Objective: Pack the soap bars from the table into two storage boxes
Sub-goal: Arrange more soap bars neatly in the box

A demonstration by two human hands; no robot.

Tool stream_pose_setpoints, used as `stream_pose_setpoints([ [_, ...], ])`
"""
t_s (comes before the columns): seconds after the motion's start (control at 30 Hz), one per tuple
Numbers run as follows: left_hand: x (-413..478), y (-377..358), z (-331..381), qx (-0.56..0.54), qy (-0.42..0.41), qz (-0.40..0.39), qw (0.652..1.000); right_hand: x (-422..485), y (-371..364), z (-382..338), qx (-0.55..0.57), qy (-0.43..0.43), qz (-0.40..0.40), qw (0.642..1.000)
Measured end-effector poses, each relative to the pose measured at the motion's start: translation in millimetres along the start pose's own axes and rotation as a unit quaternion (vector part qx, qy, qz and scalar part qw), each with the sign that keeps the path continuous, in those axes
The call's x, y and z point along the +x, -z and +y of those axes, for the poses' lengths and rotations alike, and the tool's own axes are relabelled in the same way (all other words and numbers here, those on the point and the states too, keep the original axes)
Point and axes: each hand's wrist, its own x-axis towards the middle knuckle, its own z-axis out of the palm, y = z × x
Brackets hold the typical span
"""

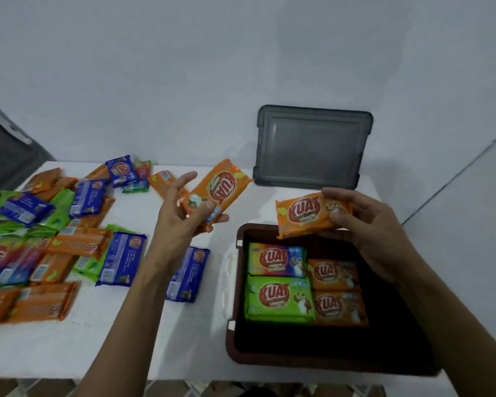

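Observation:
A dark brown storage box [235, 333] stands open on the white table [184, 339] at the right, with several wrapped soap bars [278, 299] lying flat inside. Above the box's far edge my right hand [375, 233] pinches an orange soap bar [307, 214] by its right end. My left hand [184, 222] holds a second orange soap bar [221, 187] raised over the table, left of the box. Several orange, blue and green soap bars [78, 242] lie scattered across the table's left half.
A grey box lid [312, 147] leans against the white wall behind the box. A dark grey container [6, 150] sits at the far left edge. One blue bar [188, 273] lies between my left forearm and the box.

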Motion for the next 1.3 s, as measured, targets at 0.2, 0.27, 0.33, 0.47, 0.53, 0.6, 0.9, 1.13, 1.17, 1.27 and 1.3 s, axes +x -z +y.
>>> stream_pose_setpoints([
  [0.2,-7,-17,-7,-0.031,0.001,0.014,0.999,-30,30,2,-0.064,-0.003,0.019,0.998],
  [0.27,-9,-30,-14,-0.013,0.003,0.027,1.0,-37,40,7,-0.085,-0.02,0.023,0.996],
  [0.33,-10,-39,-18,-0.002,0.004,0.032,0.999,-41,44,15,-0.116,-0.035,0.02,0.992],
  [0.47,-13,-50,-23,0.004,0.014,0.034,0.999,-39,37,37,-0.158,-0.072,-0.01,0.985],
  [0.53,-15,-52,-24,0.007,0.02,0.027,0.999,-37,32,52,-0.193,-0.08,-0.015,0.978],
  [0.6,-15,-53,-24,0.013,0.022,0.021,0.999,-34,29,65,-0.235,-0.075,-0.002,0.969],
  [0.9,-19,-57,-23,0.012,0.039,0.053,0.998,-36,14,79,-0.494,-0.05,0.009,0.868],
  [1.13,-18,-57,-17,0.021,0.032,0.057,0.998,-34,7,75,-0.579,-0.075,-0.022,0.812],
  [1.17,-18,-57,-17,0.021,0.032,0.053,0.998,-33,7,73,-0.586,-0.081,-0.028,0.806],
  [1.27,-18,-58,-15,0.03,0.031,0.036,0.998,-32,6,72,-0.594,-0.096,-0.035,0.798],
  [1.3,-19,-58,-14,0.035,0.029,0.026,0.999,-33,5,70,-0.595,-0.091,-0.029,0.798],
])
